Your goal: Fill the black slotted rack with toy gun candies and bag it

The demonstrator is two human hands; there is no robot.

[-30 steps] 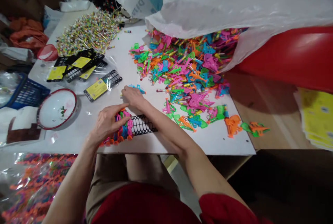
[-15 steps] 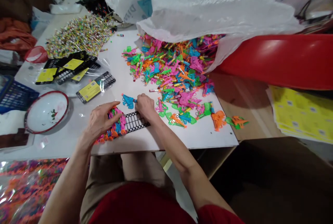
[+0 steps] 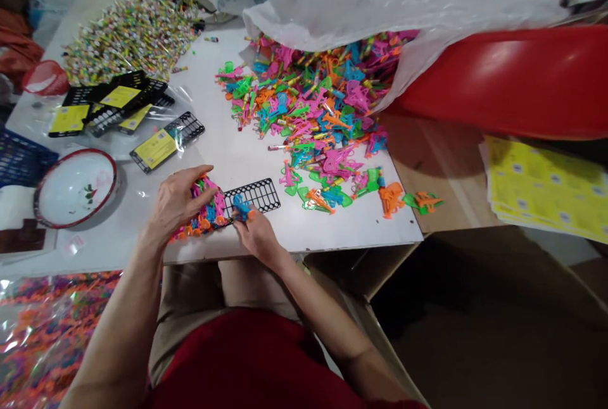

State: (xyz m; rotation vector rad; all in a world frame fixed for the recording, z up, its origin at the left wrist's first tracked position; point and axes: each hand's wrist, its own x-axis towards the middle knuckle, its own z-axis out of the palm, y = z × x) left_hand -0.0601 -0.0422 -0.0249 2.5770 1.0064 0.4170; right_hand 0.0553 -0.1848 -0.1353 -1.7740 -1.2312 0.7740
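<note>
A black plastic grid rack [image 3: 261, 195] lies on the white table in front of me, its right part bare. Tightly lined up at its left end is a row of pink, blue and orange toy guns [image 3: 209, 211]. My left hand [image 3: 178, 197] is laid over that row, thumb and index finger curved around it, steadying it. Between the fingertips of my right hand [image 3: 259, 236] is a blue toy gun [image 3: 242, 205], held over the rack just right of the row. The right fingertips are partly hidden by the toy.
A heap of coloured toy guns [image 3: 308, 111] spills from a white sack [image 3: 389, 4]. Left are bagged black racks with yellow cards [image 3: 159, 146], an enamel bowl [image 3: 76, 187], a blue basket [image 3: 23, 156] and a pile of small tubes [image 3: 133, 35]. Yellow sheets [image 3: 546, 187] lie right.
My right hand has moved left and toward me, bringing the blue toy gun over the rack beside the row. My left hand stays on the row. The view has shifted slightly.
</note>
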